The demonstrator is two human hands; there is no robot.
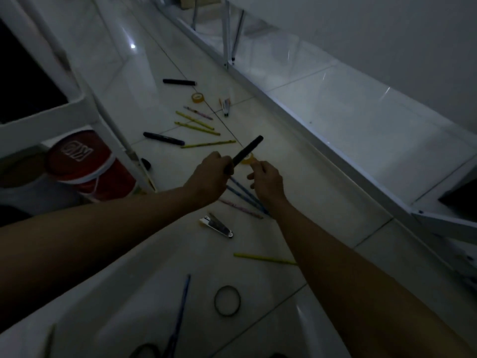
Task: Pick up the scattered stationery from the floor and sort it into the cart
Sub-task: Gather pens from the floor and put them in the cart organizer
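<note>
1. Head view is looking down in dim light at a tiled floor (296, 177) where stationery is lying scattered.
2. The left hand (210, 174) is gripping a black marker (246, 152), fingers curled round its lower end, the upper end pointing up and right above the floor.
3. The right hand (265, 180) is hovering just beside it; its fingers are loosely curled, and whether they are touching the yellow tape roll (248, 159) half hidden behind marker and hand is hard to tell.
4. Blue pencils (245, 195) are lying partly hidden under both hands.
5. The white cart (85, 104) is standing at the left, cut off by the frame edge; a red bucket (90, 166) is sitting under its shelf.
6. Two more black markers (180, 82) (164, 138), yellow pencils (197, 125) and a stapler (216, 225) are lying on the floor, well apart from the cart's tray.
</note>
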